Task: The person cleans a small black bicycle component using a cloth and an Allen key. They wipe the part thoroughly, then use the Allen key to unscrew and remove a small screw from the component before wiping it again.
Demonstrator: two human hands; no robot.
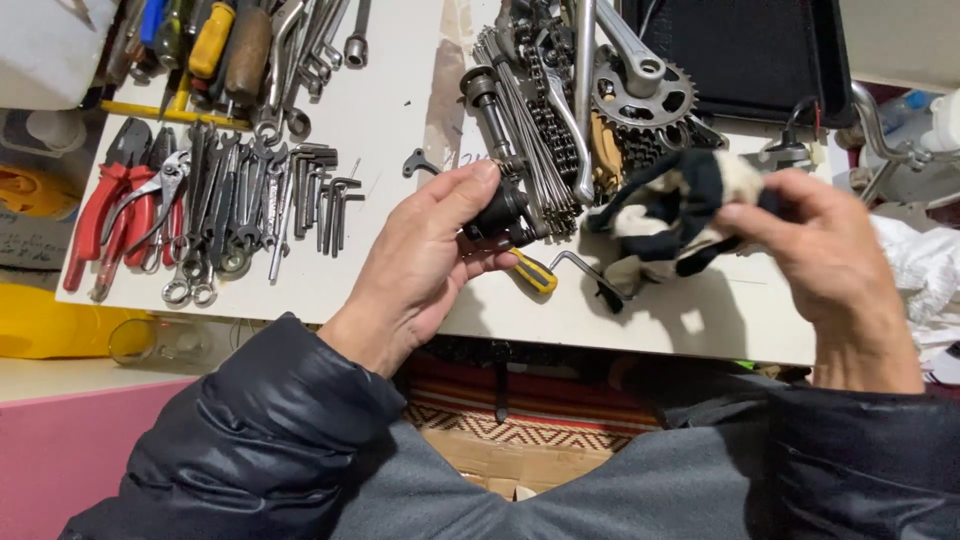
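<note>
My left hand [425,262] grips a small black cylindrical metal part [497,214] just above the front of the white table [390,110]. My right hand [825,258] pinches a dirty black and white rag [668,215], held up to the right of that part. Under my left fingers lies a tool with a yellow and black handle [531,270] and a bent metal rod [580,265]. Behind the part sit a bundle of thin metal spokes [530,140] and a bicycle chainring with its crank arm [640,85].
Red-handled pliers [105,205], several wrenches and hex keys [330,205] lie in rows at the left. Screwdrivers and files [215,40] are at the back left. A black tray [750,50] stands at the back right. White crumpled cloth [925,265] is at the right edge.
</note>
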